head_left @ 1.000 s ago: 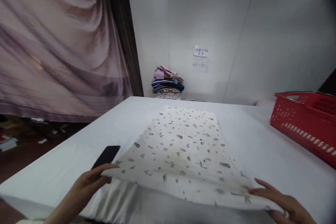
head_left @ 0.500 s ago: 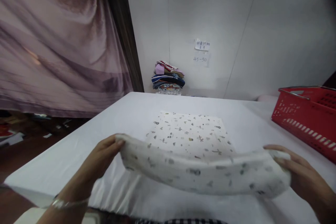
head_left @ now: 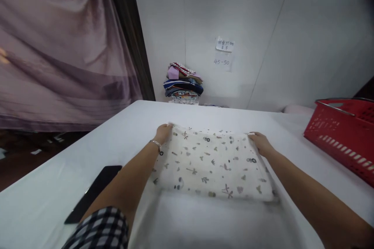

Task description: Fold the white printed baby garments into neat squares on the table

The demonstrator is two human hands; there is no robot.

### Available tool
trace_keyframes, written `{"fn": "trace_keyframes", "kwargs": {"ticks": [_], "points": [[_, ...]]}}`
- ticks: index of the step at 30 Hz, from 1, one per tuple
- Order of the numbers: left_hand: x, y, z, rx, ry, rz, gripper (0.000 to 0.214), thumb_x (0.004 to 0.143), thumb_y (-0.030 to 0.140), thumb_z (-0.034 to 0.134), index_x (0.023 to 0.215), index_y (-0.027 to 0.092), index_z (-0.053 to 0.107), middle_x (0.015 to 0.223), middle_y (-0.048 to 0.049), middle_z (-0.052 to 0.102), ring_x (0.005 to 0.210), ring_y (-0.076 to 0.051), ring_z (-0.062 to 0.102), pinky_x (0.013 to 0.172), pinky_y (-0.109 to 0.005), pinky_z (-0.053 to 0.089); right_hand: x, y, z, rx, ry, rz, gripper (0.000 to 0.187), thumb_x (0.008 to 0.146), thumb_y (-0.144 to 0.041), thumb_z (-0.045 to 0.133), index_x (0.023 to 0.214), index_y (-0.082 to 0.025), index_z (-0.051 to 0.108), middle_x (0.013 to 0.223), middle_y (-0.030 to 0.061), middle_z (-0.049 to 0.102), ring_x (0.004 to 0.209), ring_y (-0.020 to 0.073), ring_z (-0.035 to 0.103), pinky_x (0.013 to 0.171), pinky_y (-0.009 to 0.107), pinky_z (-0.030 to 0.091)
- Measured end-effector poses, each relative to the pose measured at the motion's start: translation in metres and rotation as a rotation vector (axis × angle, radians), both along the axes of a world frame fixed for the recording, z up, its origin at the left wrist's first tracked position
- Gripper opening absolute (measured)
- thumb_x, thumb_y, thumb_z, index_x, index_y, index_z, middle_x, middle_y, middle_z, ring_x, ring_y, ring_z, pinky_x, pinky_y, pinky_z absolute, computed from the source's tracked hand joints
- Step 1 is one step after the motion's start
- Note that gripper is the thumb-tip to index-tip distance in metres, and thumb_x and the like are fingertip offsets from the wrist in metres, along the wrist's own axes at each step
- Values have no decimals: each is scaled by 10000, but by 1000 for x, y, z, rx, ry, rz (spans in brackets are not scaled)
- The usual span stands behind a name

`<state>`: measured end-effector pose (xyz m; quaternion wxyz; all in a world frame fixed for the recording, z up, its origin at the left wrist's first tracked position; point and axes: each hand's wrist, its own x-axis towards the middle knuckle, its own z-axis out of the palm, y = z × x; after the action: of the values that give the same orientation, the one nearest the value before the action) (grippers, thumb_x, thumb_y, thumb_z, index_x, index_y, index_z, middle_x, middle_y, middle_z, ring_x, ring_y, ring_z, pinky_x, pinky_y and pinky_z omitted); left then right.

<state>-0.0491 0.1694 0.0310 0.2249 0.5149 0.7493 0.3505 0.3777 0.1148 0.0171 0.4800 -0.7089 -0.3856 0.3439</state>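
Note:
A white cloth (head_left: 210, 163) with small printed palms, leaves and figures lies in front of me, its near part folded over toward the far side. My left hand (head_left: 163, 133) pinches its far left corner. At the far right corner, my right hand (head_left: 261, 144) is closed on the same cloth's edge. Between the two hands the far edge runs nearly straight. The near edge of the printed part is blurred, and a plain white area extends from it toward me.
A red plastic basket (head_left: 341, 136) with a metal handle stands at the right. Folded garments (head_left: 184, 85) are stacked by the wall. A dark flat object (head_left: 93, 194) lies beside my left forearm on the white table (head_left: 117, 140). A pink curtain (head_left: 58, 54) hangs at the left.
Both hands have moved away from me and closer together, carrying the cloth's held edge from the near side to the far side. The dark flat object has come into view.

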Motion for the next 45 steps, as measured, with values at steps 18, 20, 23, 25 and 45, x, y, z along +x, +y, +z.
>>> {"fn": "trace_keyframes", "kwargs": {"ticks": [18,20,23,25,45], "points": [[8,53,-38,-109,291,-26,316,836,378,398,852,147,613,956,-167,652,894,-268,589,688,-319,395,12,63,-47,-27,-607,14,448,794,-361,443,1158,-126,559,1033,146,639,950,260,578,836,355,426],[11,50,-37,-108,313,-29,318,841,375,397,904,146,609,974,-170,645,912,-276,590,702,-332,408,11,63,-48,-50,-640,25,491,796,-383,450,1209,-128,525,1030,158,639,963,277,579,847,372,421],[13,44,-32,-80,339,-35,364,840,387,416,1060,141,572,1098,-175,603,996,-289,569,769,-360,422,13,63,-45,-107,-725,60,579,818,-429,420,1313,-128,421,1060,173,629,983,298,580,851,400,421],[13,37,-28,-36,357,-51,443,838,384,434,1201,138,495,1247,-171,520,1129,-287,496,875,-371,399,15,61,-39,-167,-795,93,626,838,-455,382,1366,-122,341,1087,183,618,1002,310,578,847,419,426],[26,-19,-36,-152,576,-534,727,855,618,213,1402,144,275,1499,-129,162,1381,-288,84,1083,-501,84,-36,28,-43,-167,-1125,709,660,888,-538,206,1412,-143,281,1500,89,182,1380,250,116,1092,499,139]]}}
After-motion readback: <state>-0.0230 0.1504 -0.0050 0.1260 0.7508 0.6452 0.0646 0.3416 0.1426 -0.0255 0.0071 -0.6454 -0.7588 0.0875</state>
